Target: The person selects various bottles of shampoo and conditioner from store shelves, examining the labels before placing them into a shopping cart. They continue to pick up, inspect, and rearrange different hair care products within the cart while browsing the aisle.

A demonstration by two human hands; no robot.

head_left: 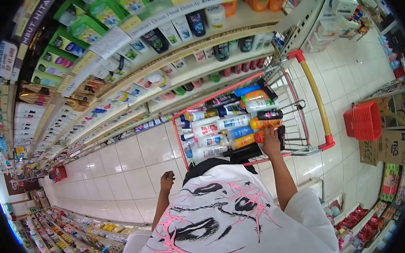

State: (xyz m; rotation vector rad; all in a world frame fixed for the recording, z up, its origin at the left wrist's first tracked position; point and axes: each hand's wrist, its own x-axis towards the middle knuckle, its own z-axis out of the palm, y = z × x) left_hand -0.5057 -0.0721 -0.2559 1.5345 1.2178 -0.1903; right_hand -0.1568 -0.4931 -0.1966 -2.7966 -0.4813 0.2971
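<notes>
Floor tiles (125,168) lie bare to your left, a wide aisle running between the long shelves (122,75) of bottles and tubes and the lower racks along the bottom edge. Ahead of you the shopping cart (307,82) stands almost against the shelves, its red rim boxing in the load and its yellow-and-red handle bar running down the right side. Right of the cart the tiles are open as far as one red basket (363,120), which sits well apart from it beside cardboard boxes (386,147).

Inside the cart the bottles (221,125) lie on their sides in rough rows, packed side by side; you can make out about fifteen, though the far ones blur together. At least three are orange, several are white with blue labels, and a few are dark.

Your right hand (272,141) is stretched forward from the white sleeve, arm nearly straight, reaching over the near edge of the cart. It rests on the near end of an orange bottle (245,140) in the nearest row, fingers curled down over it; whether they have closed into a full grip you cannot tell from this angle.

Your left hand (166,180) hangs low over the bare tiles, forearm angled down from the elbow, fingers loosely bent and holding nothing, well apart from the cart.
</notes>
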